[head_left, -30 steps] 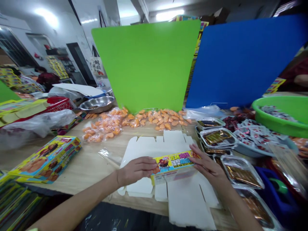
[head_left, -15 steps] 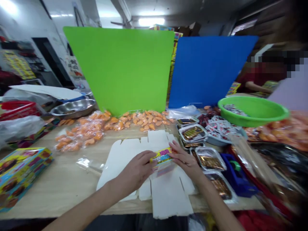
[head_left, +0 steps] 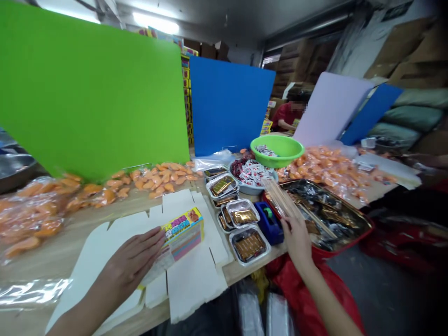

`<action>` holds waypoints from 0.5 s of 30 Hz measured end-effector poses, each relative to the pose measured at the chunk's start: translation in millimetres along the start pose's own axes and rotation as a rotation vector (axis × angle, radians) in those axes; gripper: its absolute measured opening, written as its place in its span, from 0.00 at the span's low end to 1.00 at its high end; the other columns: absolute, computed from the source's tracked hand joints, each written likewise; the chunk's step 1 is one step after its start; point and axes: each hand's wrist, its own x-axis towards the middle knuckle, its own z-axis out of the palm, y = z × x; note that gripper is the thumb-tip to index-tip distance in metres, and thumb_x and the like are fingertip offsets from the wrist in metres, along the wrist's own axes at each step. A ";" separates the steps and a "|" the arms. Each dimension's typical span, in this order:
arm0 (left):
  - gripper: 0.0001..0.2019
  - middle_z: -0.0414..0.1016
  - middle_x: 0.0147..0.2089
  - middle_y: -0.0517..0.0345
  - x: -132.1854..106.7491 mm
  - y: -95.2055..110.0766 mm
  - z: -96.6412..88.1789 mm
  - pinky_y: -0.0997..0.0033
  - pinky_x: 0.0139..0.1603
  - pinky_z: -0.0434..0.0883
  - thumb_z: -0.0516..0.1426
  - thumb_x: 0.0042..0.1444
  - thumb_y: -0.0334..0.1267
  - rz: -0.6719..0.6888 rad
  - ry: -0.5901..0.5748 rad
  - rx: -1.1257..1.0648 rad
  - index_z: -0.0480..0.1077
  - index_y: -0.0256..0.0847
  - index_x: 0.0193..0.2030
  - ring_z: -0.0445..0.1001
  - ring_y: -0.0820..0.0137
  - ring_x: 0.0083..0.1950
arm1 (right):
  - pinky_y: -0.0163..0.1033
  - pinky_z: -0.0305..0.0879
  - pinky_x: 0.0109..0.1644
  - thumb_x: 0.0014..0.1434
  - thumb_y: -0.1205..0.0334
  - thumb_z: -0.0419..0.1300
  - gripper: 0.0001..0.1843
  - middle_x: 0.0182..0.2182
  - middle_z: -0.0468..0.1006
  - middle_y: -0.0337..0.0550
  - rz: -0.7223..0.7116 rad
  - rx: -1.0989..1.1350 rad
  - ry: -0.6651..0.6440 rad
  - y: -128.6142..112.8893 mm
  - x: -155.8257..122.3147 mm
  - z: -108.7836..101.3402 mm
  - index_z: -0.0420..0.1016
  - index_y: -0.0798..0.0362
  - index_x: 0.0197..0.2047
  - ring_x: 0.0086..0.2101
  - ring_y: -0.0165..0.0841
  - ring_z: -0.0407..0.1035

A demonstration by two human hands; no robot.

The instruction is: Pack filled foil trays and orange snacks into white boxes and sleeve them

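Head view: we see a printed box (head_left: 189, 229) on white card blanks (head_left: 194, 284) at the front edge of the table (head_left: 77, 238). Our left hand (head_left: 136, 256) lies over the box's left end, fingers extended and close together; we cannot tell whether it grips. Our right hand (head_left: 297, 240) is at the near end of the wooden sticks (head_left: 281, 196), by the left edge of a red tray (head_left: 367, 229); we cannot tell whether its fingers close on them. Between both hands, foil containers (head_left: 249, 245) and a blue tape dispenser (head_left: 273, 234) sit near the table's front edge.
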 end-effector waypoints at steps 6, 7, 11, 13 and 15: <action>0.21 0.69 0.55 0.56 2.7 2.3 -3.5 0.67 0.51 0.69 0.47 0.59 0.35 0.042 0.008 0.060 0.56 0.45 0.60 0.67 0.65 0.55 | 0.42 0.58 0.36 0.58 0.54 0.47 0.20 0.31 0.65 0.51 0.106 -0.383 -0.222 23.2 -1.8 13.8 0.76 0.57 0.33 0.34 0.41 0.62; 0.21 0.68 0.55 0.56 2.9 2.7 -3.7 0.67 0.51 0.69 0.47 0.59 0.35 0.034 0.002 0.061 0.56 0.45 0.60 0.67 0.65 0.55 | 0.42 0.57 0.36 0.58 0.54 0.47 0.20 0.31 0.64 0.52 0.115 -0.389 -0.219 21.9 -1.8 15.7 0.76 0.57 0.33 0.34 0.41 0.62; 0.21 0.68 0.55 0.56 3.6 4.0 -3.8 0.66 0.51 0.69 0.48 0.58 0.34 0.012 -0.013 0.060 0.57 0.46 0.59 0.67 0.65 0.55 | 0.42 0.56 0.38 0.53 0.58 0.53 0.13 0.29 0.62 0.49 0.131 -0.183 -0.152 25.8 0.1 21.7 0.75 0.56 0.28 0.34 0.41 0.59; 0.21 0.68 0.55 0.56 3.9 4.6 -3.7 0.66 0.51 0.69 0.48 0.58 0.34 0.014 -0.010 0.051 0.57 0.45 0.59 0.66 0.65 0.56 | 0.42 0.56 0.39 0.50 0.60 0.54 0.09 0.27 0.61 0.47 0.148 -0.054 -0.107 30.4 1.1 25.6 0.72 0.55 0.25 0.34 0.40 0.58; 0.21 0.68 0.55 0.55 4.0 5.1 -3.6 0.66 0.51 0.69 0.48 0.58 0.33 0.016 -0.008 0.046 0.57 0.44 0.59 0.66 0.65 0.56 | 0.43 0.56 0.41 0.48 0.60 0.53 0.09 0.25 0.61 0.46 0.170 0.011 -0.073 33.3 1.6 29.8 0.69 0.55 0.23 0.33 0.39 0.58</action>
